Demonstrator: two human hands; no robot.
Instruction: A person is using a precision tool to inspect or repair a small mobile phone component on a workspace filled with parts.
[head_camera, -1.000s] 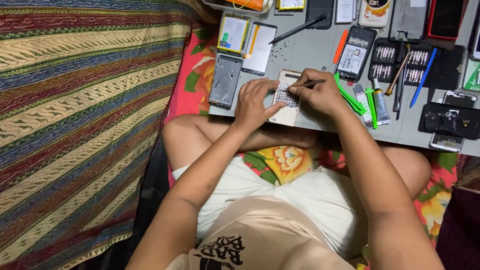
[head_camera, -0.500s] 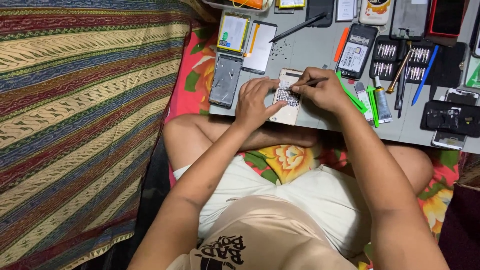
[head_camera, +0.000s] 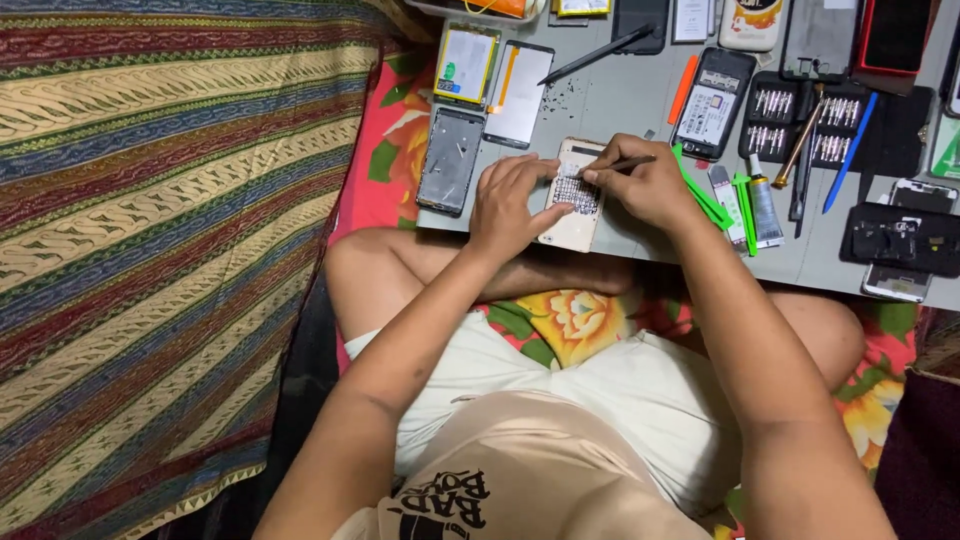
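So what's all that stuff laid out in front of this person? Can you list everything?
grey board: one, across the lap.
opened phone: one, cream-edged, under both hands.
thin dark tool: one, in the right hand.
phone frame: one, grey, board's left edge.
screen panels: two, upper left of board.
phone with back off: one, black, upper middle.
screwdriver bit case: one, black, upper right.
green pry tools: several, right of the hands.
glue tube: one, silver.
striped cloth: one, multicoloured, left.
left hand: steadies the phone.
right hand: fingers pinch the tool.
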